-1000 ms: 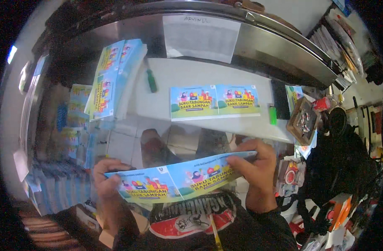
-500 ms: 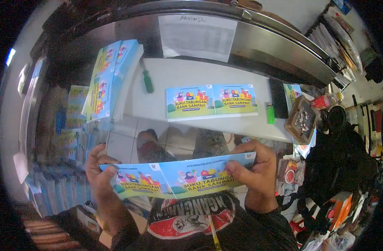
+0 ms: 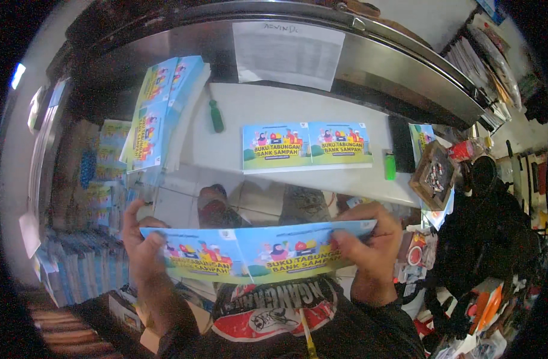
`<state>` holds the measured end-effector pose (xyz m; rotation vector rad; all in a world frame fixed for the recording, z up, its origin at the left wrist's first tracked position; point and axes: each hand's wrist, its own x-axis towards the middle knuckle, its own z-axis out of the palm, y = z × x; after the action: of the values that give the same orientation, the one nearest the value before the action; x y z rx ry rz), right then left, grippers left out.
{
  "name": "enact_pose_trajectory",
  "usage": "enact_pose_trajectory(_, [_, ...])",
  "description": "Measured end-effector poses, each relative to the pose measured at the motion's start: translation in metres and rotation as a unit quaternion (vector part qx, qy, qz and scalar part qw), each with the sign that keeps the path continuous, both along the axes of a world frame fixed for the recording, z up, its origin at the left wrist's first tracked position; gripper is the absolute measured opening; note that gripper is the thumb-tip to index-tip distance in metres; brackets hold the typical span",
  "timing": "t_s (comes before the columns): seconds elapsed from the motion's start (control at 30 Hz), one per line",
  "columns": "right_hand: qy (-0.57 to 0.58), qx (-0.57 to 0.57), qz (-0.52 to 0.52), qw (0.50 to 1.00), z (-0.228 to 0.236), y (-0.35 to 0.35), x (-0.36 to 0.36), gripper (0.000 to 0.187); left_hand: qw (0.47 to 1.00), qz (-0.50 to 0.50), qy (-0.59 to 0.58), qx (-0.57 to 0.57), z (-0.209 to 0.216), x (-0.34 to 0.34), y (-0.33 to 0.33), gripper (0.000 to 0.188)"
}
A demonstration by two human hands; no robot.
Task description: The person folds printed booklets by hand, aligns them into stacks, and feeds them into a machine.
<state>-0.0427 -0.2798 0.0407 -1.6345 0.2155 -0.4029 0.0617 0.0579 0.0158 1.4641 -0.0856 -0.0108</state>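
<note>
Stretched between my two hands is a long printed sheet [image 3: 250, 254], light blue with cartoon figures and two identical panels side by side. My left hand [image 3: 143, 239] pinches its left end, thumb on the front face. The right end is gripped by my right hand [image 3: 369, 242], thumb again on the print and fingers behind. Beyond it, a matching printed sheet or thin stack [image 3: 307, 147] lies flat on the white table [image 3: 226, 102]. A taller, slightly fanned stack of the same prints [image 3: 157, 113] rests at the table's left end.
A green-handled screwdriver [image 3: 216, 115] lies beside the tall stack. At the right stand a green lighter [image 3: 390, 166] and a wooden ashtray box [image 3: 434, 175]. Bundled blue booklets [image 3: 85, 266] fill the lower left. A black cloth-like heap [image 3: 489, 221] sits at right.
The held sheet has risen slightly and its right end has shifted a little to the right, with both hands still on it. The view has moved slightly too.
</note>
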Motion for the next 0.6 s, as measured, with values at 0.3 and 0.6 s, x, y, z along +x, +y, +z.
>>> enact_pose_trajectory(0.3, [-0.044, -0.104, -0.049, 0.992, -0.005, -0.011, 0.007, 0.035, 0.999, -0.021, 0.028, 0.025, -0.004, -0.011, -0.011, 0.026])
enact_pose_trajectory(0.6, [-0.044, -0.428, 0.157, 0.889, 0.004, 0.018, 0.040, 0.033, 0.991, -0.091, -0.042, 0.086, 0.020, -0.025, -0.044, 0.018])
